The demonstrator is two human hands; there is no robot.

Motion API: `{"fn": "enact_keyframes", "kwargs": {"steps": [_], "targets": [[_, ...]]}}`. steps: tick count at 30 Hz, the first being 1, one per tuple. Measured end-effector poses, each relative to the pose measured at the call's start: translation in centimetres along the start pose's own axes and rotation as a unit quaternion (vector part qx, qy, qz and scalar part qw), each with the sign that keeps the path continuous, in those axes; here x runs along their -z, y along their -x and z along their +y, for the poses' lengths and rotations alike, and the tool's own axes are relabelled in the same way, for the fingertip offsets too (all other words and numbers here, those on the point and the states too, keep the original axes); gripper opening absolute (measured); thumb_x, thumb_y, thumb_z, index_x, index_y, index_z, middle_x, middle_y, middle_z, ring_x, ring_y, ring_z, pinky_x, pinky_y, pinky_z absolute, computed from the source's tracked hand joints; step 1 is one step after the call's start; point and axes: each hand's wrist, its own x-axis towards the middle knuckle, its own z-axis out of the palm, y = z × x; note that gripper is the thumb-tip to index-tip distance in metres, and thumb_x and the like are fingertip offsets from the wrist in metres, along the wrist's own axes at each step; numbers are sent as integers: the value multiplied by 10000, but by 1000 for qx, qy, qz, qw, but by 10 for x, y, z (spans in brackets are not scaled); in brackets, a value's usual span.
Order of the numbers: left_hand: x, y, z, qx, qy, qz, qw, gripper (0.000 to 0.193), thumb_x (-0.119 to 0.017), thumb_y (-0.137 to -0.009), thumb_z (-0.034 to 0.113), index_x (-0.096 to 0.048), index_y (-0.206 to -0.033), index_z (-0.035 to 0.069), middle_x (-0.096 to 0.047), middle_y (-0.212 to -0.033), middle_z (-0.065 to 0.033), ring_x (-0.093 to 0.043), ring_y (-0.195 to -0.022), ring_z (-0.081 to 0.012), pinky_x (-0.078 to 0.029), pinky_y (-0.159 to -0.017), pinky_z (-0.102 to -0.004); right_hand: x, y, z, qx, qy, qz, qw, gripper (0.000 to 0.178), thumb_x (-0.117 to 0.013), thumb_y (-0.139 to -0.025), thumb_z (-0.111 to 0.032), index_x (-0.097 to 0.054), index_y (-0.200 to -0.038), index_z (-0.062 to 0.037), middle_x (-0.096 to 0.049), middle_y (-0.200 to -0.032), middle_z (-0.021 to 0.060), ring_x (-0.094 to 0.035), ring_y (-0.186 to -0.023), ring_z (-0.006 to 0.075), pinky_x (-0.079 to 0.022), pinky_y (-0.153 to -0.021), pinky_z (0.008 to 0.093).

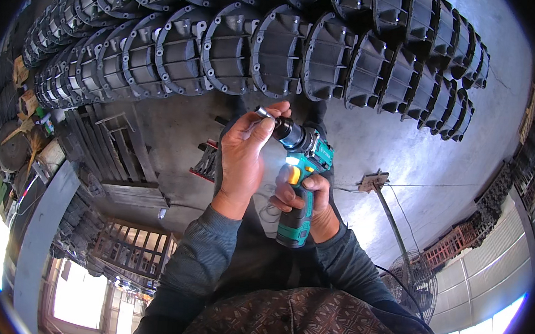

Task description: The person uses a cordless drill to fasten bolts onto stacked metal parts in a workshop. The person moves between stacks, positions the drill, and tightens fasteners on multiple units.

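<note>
A green and black cordless drill is upright in front of me, its chuck pointing up and to the left. My right hand is wrapped round its grip, with fingers by the yellow trigger. The drill's lamp glows below the chuck. My left hand pinches a silver socket bit at the front of the chuck, thumb and fingers closed on it. Whether the socket is fully seated cannot be made out. Beyond both hands stand rows of dark cast metal housings with bolt holes round their rims.
Wooden pallets lie on the grey floor to the left, near a red-edged rack-like object. A pedestal fan with a long pole stands at the right. Cluttered goods line the far left.
</note>
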Motion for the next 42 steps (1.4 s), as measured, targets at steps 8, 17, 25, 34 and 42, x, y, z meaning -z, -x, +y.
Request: {"fn": "enact_keyframes", "kwargs": {"steps": [8, 17, 25, 34, 42], "targets": [[3, -4, -2, -4, -15, 23, 1000, 167, -689, -1032, 123, -710, -1139, -4, -723, -1261, -132, -660, -1195, -216, -477, -1098, -365, -1, 0, -5, -2, 14, 0, 1000, 417, -687, -832, -256, -665, -1170, -11, -668, -784, 119, -500, -508, 114, -446, -616, 330], [-1, -11, -4, -6, -35, -5, 999, 167, -679, -1037, 132, -705, -1131, -3, -725, -1254, -142, -657, -1213, -230, -458, -1125, -375, -1, 1, -16, -2, 30, -3, 1000, 452, -690, -831, -264, -656, -1185, 16, -661, -779, 114, -520, -528, 124, -440, -630, 324], [-5, -10, -7, -6, -30, 7, 1000, 151, -713, -1005, 94, -723, -1106, -18, -739, -1227, -143, -666, -1193, -214, -462, -1120, -350, -2, 6, -20, -2, 26, -2, 1000, 477, -686, -822, -258, -647, -1202, 28, -665, -794, 122, -511, -513, 120, -439, -614, 337], [-10, -3, 18, -51, -78, -26, 995, 187, -662, -1033, 91, -704, -1167, -33, -732, -1249, -186, -675, -1202, -268, -462, -1131, -403, -5, 4, -8, -32, -42, -71, 996, 476, -662, -831, -287, -655, -1188, 28, -651, -769, 121, -475, -499, 137, -433, -596, 354], [-18, 23, 100, -178, -201, -46, 962, 255, -713, -1014, 140, -699, -1176, -56, -740, -1226, -173, -702, -1168, -248, -526, -1042, -334, -50, -12, 35, -120, -177, -181, 960, 479, -654, -891, -317, -638, -1216, 35, -685, -860, 156, -490, -451, 147, -426, -535, 328]]}}
